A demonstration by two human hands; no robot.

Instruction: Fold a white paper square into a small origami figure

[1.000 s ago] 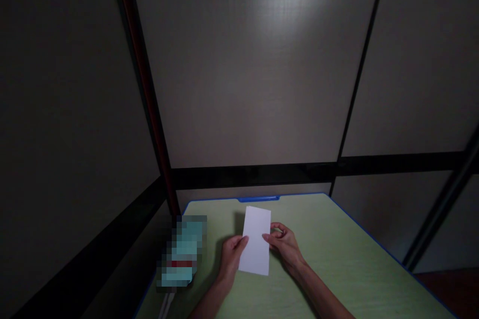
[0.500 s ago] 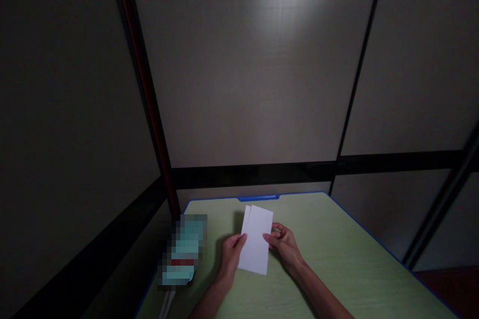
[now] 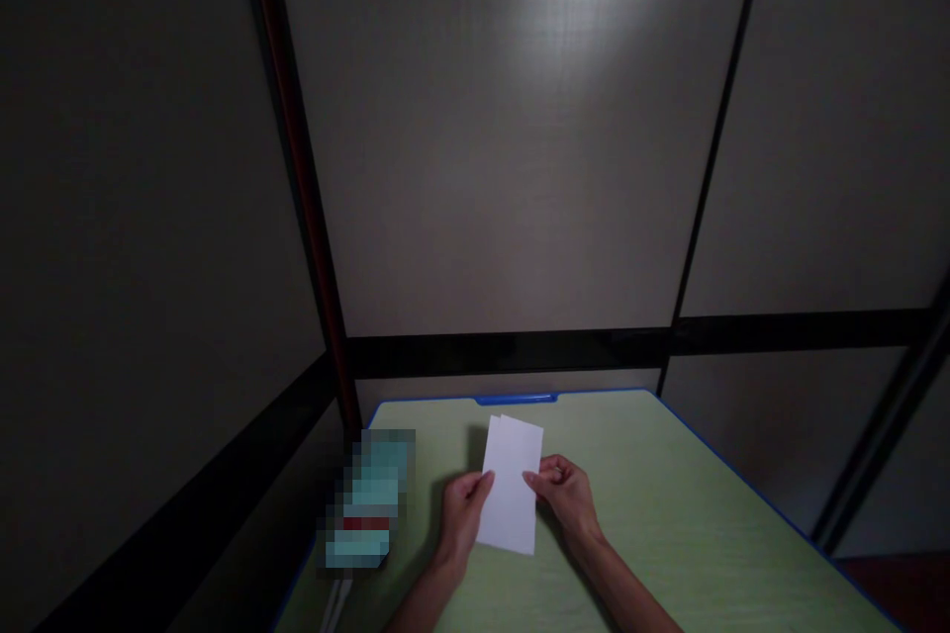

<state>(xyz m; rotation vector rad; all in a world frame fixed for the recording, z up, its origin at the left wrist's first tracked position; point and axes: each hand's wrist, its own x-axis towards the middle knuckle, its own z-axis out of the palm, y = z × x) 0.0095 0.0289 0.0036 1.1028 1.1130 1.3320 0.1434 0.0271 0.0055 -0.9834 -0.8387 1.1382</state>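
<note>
A white sheet of paper [image 3: 511,490] is held upright-lengthwise between my two hands, above the table. Its top edge shows a small step, as of two layers slightly out of line. My left hand [image 3: 464,514] pinches the left edge, thumb on the front face. On the opposite edge my right hand [image 3: 568,495] grips the paper with its thumb in front and its fingers behind. The fingers behind the paper are partly hidden.
Under my hands is a light green table [image 3: 668,514] with a blue rim and a blue handle [image 3: 516,400] at its far edge. A blurred-out teal object [image 3: 378,485] with pale cords [image 3: 336,603] lies at the left. Grey panelled walls [image 3: 505,168] stand close behind and to the left.
The step between the paper's layers at the top has narrowed, as the layers now lie more nearly in line. Both hands keep their hold, and the whole view has shifted slightly.
</note>
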